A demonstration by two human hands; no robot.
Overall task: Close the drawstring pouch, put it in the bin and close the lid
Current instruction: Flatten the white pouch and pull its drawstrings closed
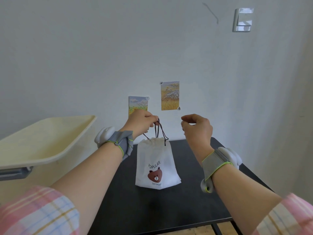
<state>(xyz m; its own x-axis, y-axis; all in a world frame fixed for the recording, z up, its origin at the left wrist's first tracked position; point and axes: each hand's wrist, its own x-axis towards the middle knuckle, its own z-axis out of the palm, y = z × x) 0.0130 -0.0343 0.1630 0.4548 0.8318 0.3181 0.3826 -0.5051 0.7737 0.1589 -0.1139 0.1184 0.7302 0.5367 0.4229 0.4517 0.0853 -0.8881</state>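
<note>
A white drawstring pouch (156, 164) with a brown bear print and the word POPULAR hangs upright over the black table (177, 206), its mouth gathered shut. My left hand (143, 122) pinches the dark drawstrings (159, 131) above the pouch and holds it up by them. My right hand (197, 128) hovers to the right of the strings with its fingers loosely curled and nothing in them. The cream bin lid (45, 138) stands raised at the left, and the bin's inside is hidden.
A grey handle or hinge part (15, 173) sits under the lid's front edge. Two small landscape pictures (170, 95) hang on the white wall behind the table. A light switch (243, 19) is high on the right. Both wrists wear grey bands.
</note>
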